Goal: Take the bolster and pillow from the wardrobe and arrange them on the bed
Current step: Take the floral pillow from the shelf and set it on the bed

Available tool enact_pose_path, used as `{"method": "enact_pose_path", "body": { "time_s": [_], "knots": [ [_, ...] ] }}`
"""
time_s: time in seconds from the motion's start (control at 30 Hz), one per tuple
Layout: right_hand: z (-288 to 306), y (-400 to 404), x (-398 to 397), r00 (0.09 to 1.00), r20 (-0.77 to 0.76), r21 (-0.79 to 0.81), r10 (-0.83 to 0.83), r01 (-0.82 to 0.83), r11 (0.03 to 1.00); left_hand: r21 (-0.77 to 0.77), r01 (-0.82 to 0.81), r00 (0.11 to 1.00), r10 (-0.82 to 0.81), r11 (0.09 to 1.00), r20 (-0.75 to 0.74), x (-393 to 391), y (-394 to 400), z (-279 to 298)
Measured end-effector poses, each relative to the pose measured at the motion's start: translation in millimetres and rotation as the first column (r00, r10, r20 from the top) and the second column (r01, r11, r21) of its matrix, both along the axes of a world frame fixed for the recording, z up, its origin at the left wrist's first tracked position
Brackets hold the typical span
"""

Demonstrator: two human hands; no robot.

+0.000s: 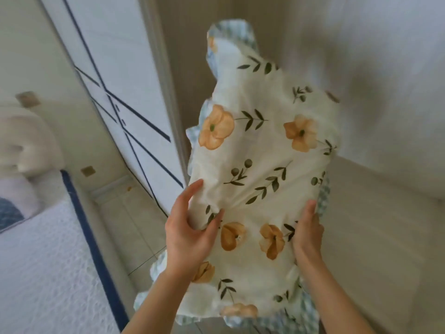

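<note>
Both hands, left and right, clamp the pillow mid-carry; you likely must next turn toward the bed.

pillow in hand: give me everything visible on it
The pillow is cream, soft-looking fabric printed with orange flowers and green leafy sprigs, edged by a blue-and-white checked ruffle. It looks plump and creased, held up in the air lengthwise away from the camera, beside the white wardrobe door, not on the bed. The left hand pinches its left edge; the right hand grips its right edge.
</note>
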State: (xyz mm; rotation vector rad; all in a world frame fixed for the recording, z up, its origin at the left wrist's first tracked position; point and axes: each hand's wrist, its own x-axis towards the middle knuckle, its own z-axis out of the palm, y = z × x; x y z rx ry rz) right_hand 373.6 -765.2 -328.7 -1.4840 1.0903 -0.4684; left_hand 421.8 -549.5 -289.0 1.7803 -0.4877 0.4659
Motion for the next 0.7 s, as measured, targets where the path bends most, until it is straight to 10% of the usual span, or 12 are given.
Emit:
{"method": "enact_pose_path", "body": {
  "time_s": [0.17, 0.33, 0.7],
  "knots": [
    [25, 54, 24, 0.969, 0.208, 0.019, 0.136, -0.143, 0.990, -0.024, -0.192, 0.953, 0.192, 0.981, 0.233, -4, 55, 15],
    [51, 111, 39, 0.746, 0.494, -0.198, 0.446, -0.403, 0.893, -0.111, -0.371, 0.877, 0.387, 0.922, 0.283, -14, 115, 14],
    [53, 235, 98, 0.285, 0.364, -0.461, 0.887, -0.772, 0.437, -0.258, -0.729, 0.645, 0.763, 0.634, 0.052, -33, 234, -9]
  ]
}}
